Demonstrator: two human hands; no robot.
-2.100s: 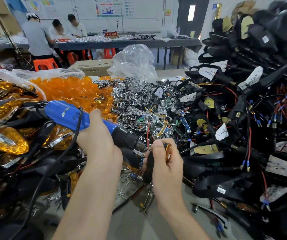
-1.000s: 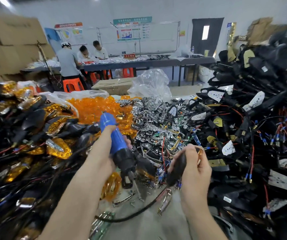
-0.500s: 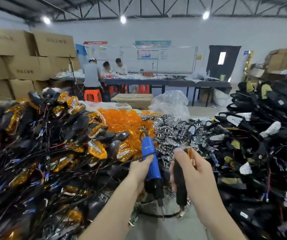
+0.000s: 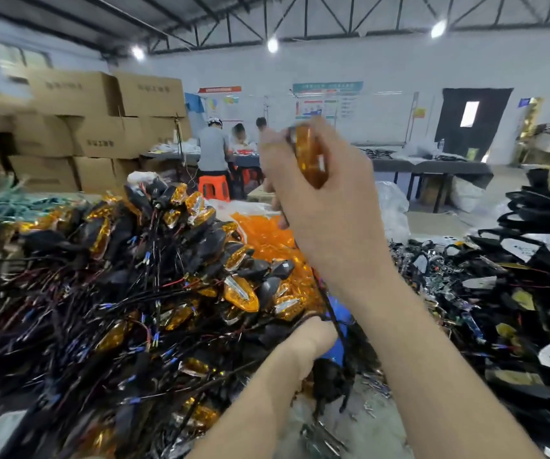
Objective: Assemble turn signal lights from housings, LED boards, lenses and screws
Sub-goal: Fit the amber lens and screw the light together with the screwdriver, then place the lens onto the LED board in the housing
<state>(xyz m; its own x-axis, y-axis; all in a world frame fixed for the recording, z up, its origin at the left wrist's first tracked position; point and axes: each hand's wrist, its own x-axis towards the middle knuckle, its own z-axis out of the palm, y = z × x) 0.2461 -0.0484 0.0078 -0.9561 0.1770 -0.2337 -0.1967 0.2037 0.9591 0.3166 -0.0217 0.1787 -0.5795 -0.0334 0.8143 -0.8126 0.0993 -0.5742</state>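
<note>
My right hand (image 4: 320,207) is raised high above the bench and grips an assembled turn signal light (image 4: 310,157), its amber lens facing me; a black wire (image 4: 331,313) hangs down from it. Low in the middle my left hand (image 4: 313,339) holds the blue electric screwdriver (image 4: 338,342), tip pointing down, mostly hidden behind the hand. A big heap of finished amber-and-black lights (image 4: 154,293) with wires fills the left. Loose orange lenses (image 4: 267,240) lie behind it. Black housings (image 4: 539,233) pile up on the right, chrome parts (image 4: 432,270) beside them.
Small screws and metal bits (image 4: 373,389) lie on the grey bench near me. Stacked cardboard boxes (image 4: 101,127) stand at the back left. Several people work at a far table (image 4: 432,165) beside orange stools (image 4: 214,190).
My right hand has lifted the light from bench level to high in front of me. The view has tilted up. My left hand with the screwdriver has sunk lower.
</note>
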